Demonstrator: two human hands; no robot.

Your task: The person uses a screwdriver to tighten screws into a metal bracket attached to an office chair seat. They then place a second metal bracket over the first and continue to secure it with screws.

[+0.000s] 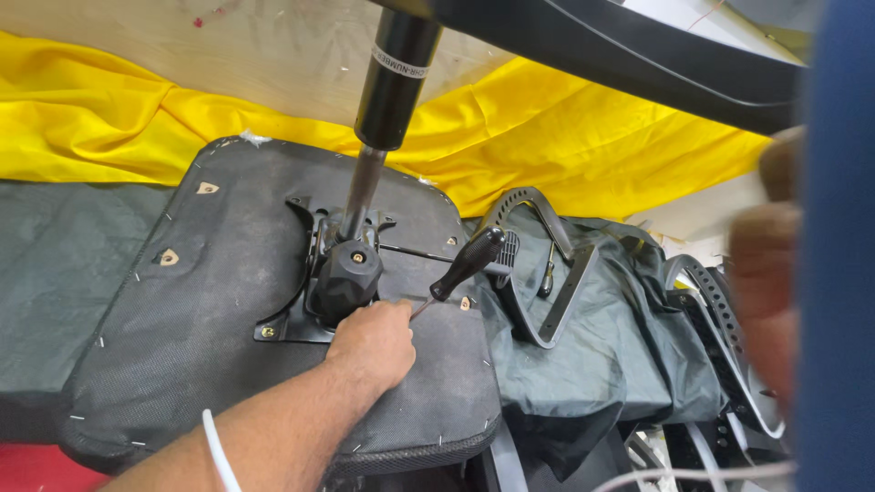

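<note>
An upturned black chair seat (210,301) lies on the bench with its metal mechanism plate (292,323), a black knob (346,278) and the gas cylinder (394,82) rising from it. My left hand (372,344) rests on the seat just right of the plate, fingers curled around the thin shaft of a black-handled screwdriver (467,261) that slants up to the right. My right hand (764,273) is a blur at the right edge, next to a blue surface (838,273); what it holds cannot be made out.
Yellow cloth (565,137) and dark green cloth (620,346) cover the bench. Black chair armrest brackets (547,301) lie right of the seat, with a second slotted one (720,310) further right. A black chair base arm (638,55) crosses overhead. White cables (219,451) hang near my forearm.
</note>
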